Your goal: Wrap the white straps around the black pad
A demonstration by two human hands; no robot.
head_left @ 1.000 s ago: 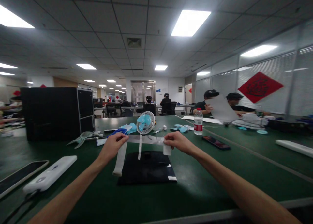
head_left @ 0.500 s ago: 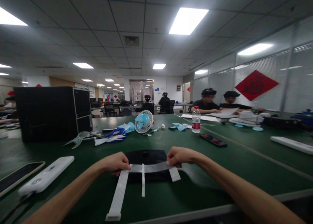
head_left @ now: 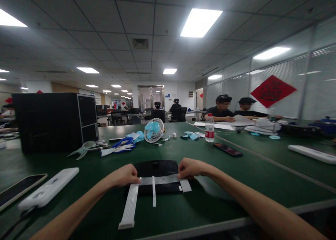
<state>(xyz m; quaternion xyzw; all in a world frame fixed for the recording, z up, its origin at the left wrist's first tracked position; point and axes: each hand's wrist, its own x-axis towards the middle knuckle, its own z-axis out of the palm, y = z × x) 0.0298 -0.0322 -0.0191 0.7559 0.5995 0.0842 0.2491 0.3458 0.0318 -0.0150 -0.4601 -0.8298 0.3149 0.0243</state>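
Note:
A flat ribbon cable (head_left: 160, 179) is stretched level between my two hands, its middle grey and its ends white. My left hand (head_left: 126, 174) pinches it near the left fold, where a long ribbed white leg (head_left: 129, 205) hangs down to a small end connector. At the other fold, my right hand (head_left: 190, 168) grips it, with a short white end (head_left: 186, 185) below the fingers. A narrow white strip (head_left: 154, 194) hangs from the cable's middle. Behind and under the cable lies a flat black panel (head_left: 156, 167) on the green table; whether they touch, I cannot tell.
On the green table (head_left: 210, 194) are a white power bank (head_left: 49, 187), a phone (head_left: 228, 149), a bottle (head_left: 209, 129), a small fan (head_left: 154, 129) and blue-white gloves (head_left: 119, 146). A black computer case (head_left: 49, 122) stands left. Two people sit at the far right.
The cable's hanging left leg has swung slightly up and right, and its short right end has shifted a little left. Both hands keep their pinch, nearly in place.

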